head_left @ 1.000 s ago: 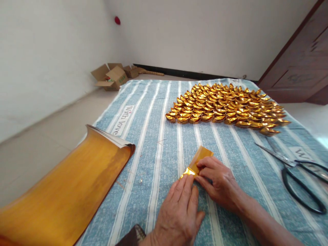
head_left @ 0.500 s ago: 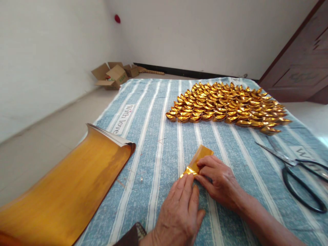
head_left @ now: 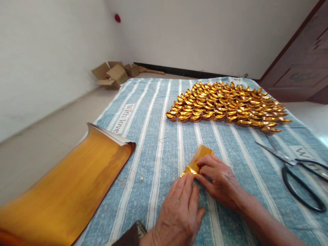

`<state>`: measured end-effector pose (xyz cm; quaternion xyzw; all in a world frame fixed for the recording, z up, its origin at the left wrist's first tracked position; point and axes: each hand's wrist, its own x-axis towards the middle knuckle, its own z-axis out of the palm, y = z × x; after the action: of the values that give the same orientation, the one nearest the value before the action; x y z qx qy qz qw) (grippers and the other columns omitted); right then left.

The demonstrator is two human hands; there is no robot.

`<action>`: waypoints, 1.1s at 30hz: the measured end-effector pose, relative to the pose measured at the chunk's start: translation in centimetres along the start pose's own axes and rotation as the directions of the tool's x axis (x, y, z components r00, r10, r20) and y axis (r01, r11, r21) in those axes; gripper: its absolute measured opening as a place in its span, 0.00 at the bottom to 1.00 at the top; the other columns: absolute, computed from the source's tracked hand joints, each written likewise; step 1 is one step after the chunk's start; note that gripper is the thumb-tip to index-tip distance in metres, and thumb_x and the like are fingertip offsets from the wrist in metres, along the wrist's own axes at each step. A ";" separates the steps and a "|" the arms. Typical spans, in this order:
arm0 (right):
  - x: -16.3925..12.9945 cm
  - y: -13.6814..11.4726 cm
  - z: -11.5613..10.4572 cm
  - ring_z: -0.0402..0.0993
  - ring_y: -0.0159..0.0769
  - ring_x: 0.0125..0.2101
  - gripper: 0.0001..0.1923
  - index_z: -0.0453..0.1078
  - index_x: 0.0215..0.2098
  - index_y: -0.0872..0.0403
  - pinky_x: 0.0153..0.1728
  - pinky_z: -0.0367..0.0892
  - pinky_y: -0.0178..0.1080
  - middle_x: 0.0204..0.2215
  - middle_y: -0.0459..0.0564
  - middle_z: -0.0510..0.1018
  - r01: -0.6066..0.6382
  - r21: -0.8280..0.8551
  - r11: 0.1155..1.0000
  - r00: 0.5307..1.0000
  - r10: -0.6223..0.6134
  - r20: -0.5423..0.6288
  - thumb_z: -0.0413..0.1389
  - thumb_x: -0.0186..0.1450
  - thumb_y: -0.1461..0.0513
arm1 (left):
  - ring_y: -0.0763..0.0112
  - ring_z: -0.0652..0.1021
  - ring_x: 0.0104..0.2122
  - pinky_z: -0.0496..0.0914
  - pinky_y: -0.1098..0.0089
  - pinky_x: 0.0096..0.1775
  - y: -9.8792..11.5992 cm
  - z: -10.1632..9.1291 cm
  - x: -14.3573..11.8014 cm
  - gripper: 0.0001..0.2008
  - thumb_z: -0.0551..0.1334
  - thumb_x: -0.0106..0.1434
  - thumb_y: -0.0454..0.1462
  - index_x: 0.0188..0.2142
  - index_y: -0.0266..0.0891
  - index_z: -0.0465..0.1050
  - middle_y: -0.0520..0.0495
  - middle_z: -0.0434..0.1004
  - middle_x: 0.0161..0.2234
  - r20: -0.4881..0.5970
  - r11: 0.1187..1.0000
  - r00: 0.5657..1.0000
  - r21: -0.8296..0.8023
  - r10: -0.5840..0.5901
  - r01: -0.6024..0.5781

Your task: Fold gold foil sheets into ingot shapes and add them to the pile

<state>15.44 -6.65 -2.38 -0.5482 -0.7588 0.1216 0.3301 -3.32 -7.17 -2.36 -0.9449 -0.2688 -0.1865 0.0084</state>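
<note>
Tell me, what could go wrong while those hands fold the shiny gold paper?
The small folded gold foil paper is pinned under the left hand and right hand; a slip might skew the crease or tear the foil. The black-handled metal scissors lie with blades open beside the right forearm, which could brush them. A careless sweep might scatter the rows of folded gold paper ingots.

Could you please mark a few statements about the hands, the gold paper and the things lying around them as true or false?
1. Both hands press on the folded gold paper. True: left hand and right hand meet at it.
2. The scissors lie left of the hands. False: they lie to the right.
3. The folded gold ingots sit in rows on the striped cloth. True.
4. The stack of gold sheets lies flat. False: its far end curls upward.
5. The cardboard boxes stand on the cloth. False: they are on the floor beyond it.
</note>
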 end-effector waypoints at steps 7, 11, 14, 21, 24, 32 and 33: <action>0.0 0.0 0.0 0.70 0.35 0.33 0.16 0.68 0.23 0.55 0.35 0.67 0.40 0.32 0.51 0.75 0.004 -0.005 1.000 1.000 -0.004 0.004 0.51 0.69 0.63 | 0.50 0.74 0.54 0.74 0.56 0.50 0.1 0.0 0.0 0.20 0.55 0.68 0.41 0.50 0.26 0.71 0.30 0.74 0.52 -0.003 1.000 1.000 -0.005 -0.006 0.006; 0.0 0.0 0.0 0.69 0.36 0.34 0.17 0.69 0.23 0.55 0.36 0.67 0.41 0.32 0.51 0.75 0.003 -0.012 1.000 1.000 -0.003 0.006 0.50 0.70 0.62 | 0.50 0.73 0.54 0.73 0.56 0.52 0.1 0.0 -0.1 0.20 0.56 0.67 0.41 0.51 0.26 0.70 0.29 0.73 0.53 0.005 1.000 1.000 -0.012 -0.001 0.001; 0.0 0.0 0.0 0.69 0.36 0.34 0.16 0.69 0.23 0.55 0.35 0.67 0.41 0.32 0.51 0.75 0.004 -0.017 1.000 1.000 -0.004 0.008 0.51 0.69 0.62 | 0.50 0.73 0.55 0.74 0.56 0.51 0.1 0.2 -0.2 0.20 0.55 0.67 0.42 0.51 0.26 0.70 0.30 0.73 0.53 0.002 1.000 1.000 -0.012 -0.014 0.014; 0.1 0.0 0.0 0.70 0.36 0.33 0.16 0.69 0.23 0.54 0.36 0.68 0.41 0.31 0.51 0.75 0.010 -0.029 1.000 1.000 -0.009 0.014 0.51 0.69 0.63 | 0.49 0.73 0.55 0.74 0.56 0.50 0.2 0.2 -0.1 0.21 0.54 0.68 0.42 0.52 0.25 0.70 0.29 0.73 0.53 0.001 1.000 1.000 -0.002 -0.012 0.012; 0.0 0.1 0.0 0.70 0.36 0.34 0.16 0.69 0.23 0.54 0.36 0.67 0.41 0.31 0.51 0.75 0.009 -0.030 1.000 1.000 -0.009 0.018 0.51 0.69 0.63 | 0.50 0.73 0.54 0.74 0.56 0.50 0.3 0.2 -0.1 0.21 0.54 0.68 0.41 0.51 0.25 0.70 0.29 0.73 0.53 0.001 1.000 1.000 0.010 -0.008 0.008; 0.1 0.2 0.2 0.69 0.36 0.34 0.15 0.69 0.23 0.54 0.36 0.67 0.40 0.31 0.51 0.75 0.017 -0.050 0.999 1.000 -0.018 -0.010 0.53 0.68 0.63 | 0.50 0.73 0.54 0.74 0.55 0.50 0.1 0.4 -0.1 0.19 0.54 0.68 0.40 0.51 0.26 0.70 0.29 0.74 0.52 0.006 1.000 1.000 0.004 -0.012 0.012; 0.1 0.2 0.2 0.69 0.36 0.35 0.14 0.69 0.23 0.54 0.37 0.66 0.40 0.32 0.51 0.75 0.019 -0.063 0.998 1.000 -0.019 -0.012 0.53 0.68 0.63 | 0.50 0.73 0.55 0.73 0.55 0.50 0.0 0.4 0.0 0.19 0.54 0.68 0.40 0.51 0.27 0.70 0.29 0.74 0.52 0.002 1.000 1.000 0.005 0.000 0.000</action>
<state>15.44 -6.40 -2.62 -0.5518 -0.7654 0.0910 0.3184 -3.21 -7.12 -2.77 -0.9451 -0.2694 -0.1848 0.0106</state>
